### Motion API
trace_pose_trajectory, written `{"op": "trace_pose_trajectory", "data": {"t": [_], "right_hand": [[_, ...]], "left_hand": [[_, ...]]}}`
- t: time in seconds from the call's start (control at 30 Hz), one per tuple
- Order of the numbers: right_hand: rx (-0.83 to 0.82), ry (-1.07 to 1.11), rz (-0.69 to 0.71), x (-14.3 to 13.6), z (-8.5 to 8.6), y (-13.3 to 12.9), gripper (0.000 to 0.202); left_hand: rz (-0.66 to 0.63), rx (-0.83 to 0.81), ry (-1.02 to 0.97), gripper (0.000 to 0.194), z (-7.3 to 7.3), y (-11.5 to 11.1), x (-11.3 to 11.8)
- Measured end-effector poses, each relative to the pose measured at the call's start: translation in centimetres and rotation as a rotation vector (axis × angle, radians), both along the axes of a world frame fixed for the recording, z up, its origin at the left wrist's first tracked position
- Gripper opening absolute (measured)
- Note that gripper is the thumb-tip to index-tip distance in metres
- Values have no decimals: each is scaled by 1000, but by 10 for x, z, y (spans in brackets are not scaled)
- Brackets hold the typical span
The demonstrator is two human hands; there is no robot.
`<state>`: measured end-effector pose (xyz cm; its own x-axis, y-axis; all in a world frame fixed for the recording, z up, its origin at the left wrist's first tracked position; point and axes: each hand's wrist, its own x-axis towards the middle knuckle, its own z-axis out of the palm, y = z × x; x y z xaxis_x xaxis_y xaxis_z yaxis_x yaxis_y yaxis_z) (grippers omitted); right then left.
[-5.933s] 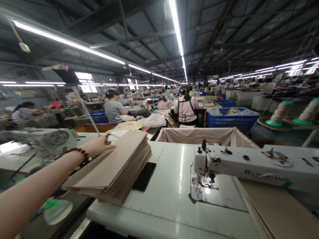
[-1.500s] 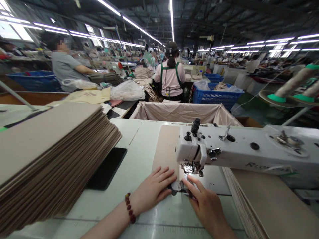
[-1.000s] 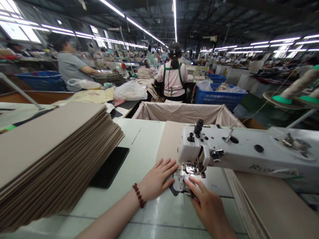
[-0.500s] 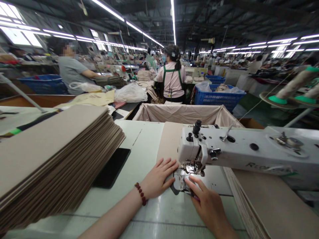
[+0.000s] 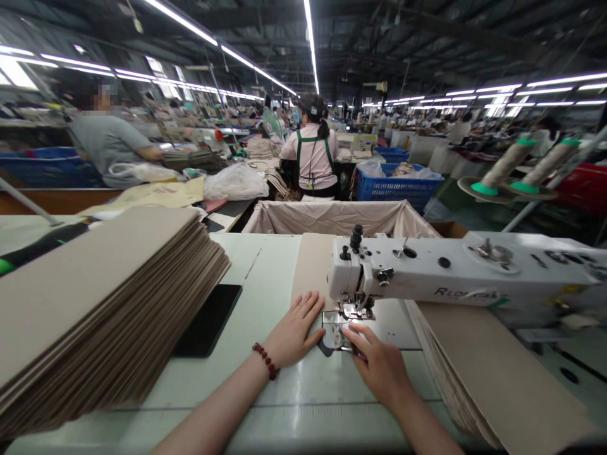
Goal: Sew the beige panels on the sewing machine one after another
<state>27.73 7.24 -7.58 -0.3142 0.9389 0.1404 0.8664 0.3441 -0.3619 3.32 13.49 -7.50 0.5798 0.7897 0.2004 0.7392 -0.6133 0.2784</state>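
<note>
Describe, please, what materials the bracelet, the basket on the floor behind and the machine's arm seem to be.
Bracelet: dark red beads, perhaps wood or seed; separate rounded pieces show.
Blue basket: likely molded plastic, from its even color and slotted wall.
Machine's arm: probably painted metal, pale and smooth, with softly shining edges.

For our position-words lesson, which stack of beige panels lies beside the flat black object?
The left stack, alongside the black object; the right stack is by the sewing machine.
</note>
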Motion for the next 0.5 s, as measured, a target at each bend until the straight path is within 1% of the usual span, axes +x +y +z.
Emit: {"op": "trace_pose_trajectory", "data": {"t": [0.1,0.13,0.23,0.3,0.33,0.4,0.43,0.5], "right_hand": [[9,2,-4,0,2,-1,58],[13,3,-4,0,3,-2,57],[25,7,1,-1,8,-3,56],[32,12,5,-2,11,-3,55],[34,15,7,-2,13,-3,55],[33,20,14,0,16,-4,56],[32,23,18,2,18,-6,55],[23,38,15,8,20,-13,53]], "left_hand": [[37,18,-12,69,2,1,0],[62,24,-17,67,5,2,0],[197,46,-36,50,13,5,1],[306,63,-41,43,15,-1,0],[352,72,-39,41,15,-8,-2],[428,86,-27,39,10,-30,-9],[456,89,-18,40,6,-45,-14],[481,74,3,47,-3,-78,-29]]}}
